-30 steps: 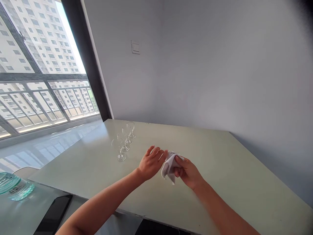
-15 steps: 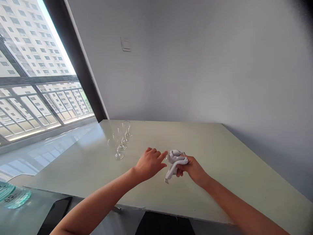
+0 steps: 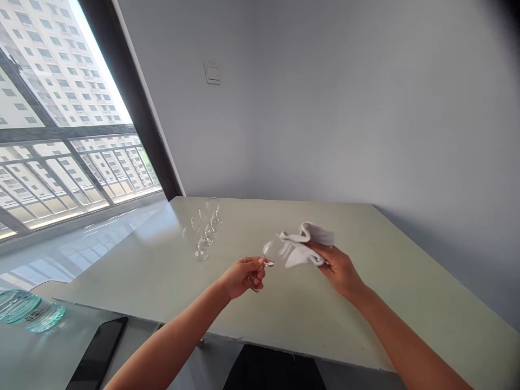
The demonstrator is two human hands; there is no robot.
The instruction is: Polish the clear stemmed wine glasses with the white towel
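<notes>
Pinched by its stem in my left hand is a small clear wine glass, tilted so its bowl points up and to the right. My left fingers are closed around it and partly hide the stem and foot. My right hand grips a white cloth, which is bunched, with loose folds hanging toward the glass. The cloth is just right of the bowl; whether the two touch I cannot tell. Both hands are above the pale table.
Several clear stemmed glasses stand upright in a row at the table's left. On a lower surface at left lie a black phone and a clear bluish water bottle. Walls border the table's far side; a window is at left.
My left hand, earlier open beside the cloth, now holds the glass by its stem. My right hand has moved right and slightly up with the cloth, which has come away and unfolded somewhat.
</notes>
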